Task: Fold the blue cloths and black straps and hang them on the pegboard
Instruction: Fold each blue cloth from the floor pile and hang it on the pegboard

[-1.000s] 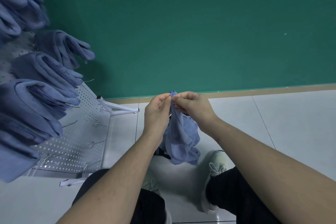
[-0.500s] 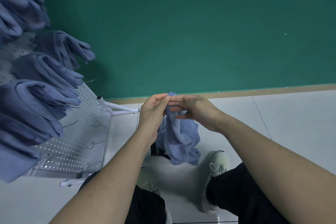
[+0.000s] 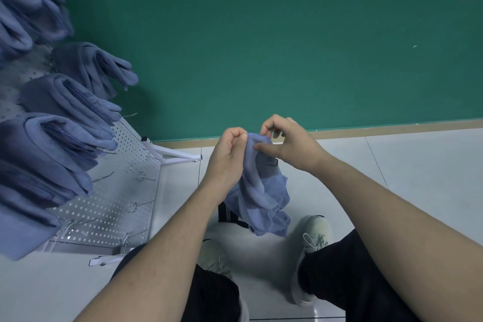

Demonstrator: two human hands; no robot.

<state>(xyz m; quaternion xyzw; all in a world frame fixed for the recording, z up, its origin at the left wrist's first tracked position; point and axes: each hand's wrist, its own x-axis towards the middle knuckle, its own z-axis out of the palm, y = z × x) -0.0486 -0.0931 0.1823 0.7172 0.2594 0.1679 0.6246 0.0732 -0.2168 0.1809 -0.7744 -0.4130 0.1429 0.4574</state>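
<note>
Pinching the top hem of a blue cloth (image 3: 257, 191), both hands work just above the floor (image 3: 418, 178), to the right of the pegboard (image 3: 117, 191). The left hand (image 3: 227, 157) has its fingers curled tight on one end of the hem. The right hand (image 3: 290, 144) has slid a little to the right along the edge since a second ago, when the two hands met at one bunched point; now thumb and forefinger nip the hem further along while the other fingers lift loosely. A short stretch of straight edge shows between the hands, which suggests the person is finding the corners to open the cloth out before folding. The rest of the cloth hangs crumpled below the hands, hiding part of a black strap (image 3: 230, 215) that lies on the floor between the white shoes (image 3: 315, 235). Left of the hands, folded cloths (image 3: 52, 144) already hang on the upper hooks of the pegboard, and lower hooks (image 3: 138, 205) stand bare, so much remains.
</note>
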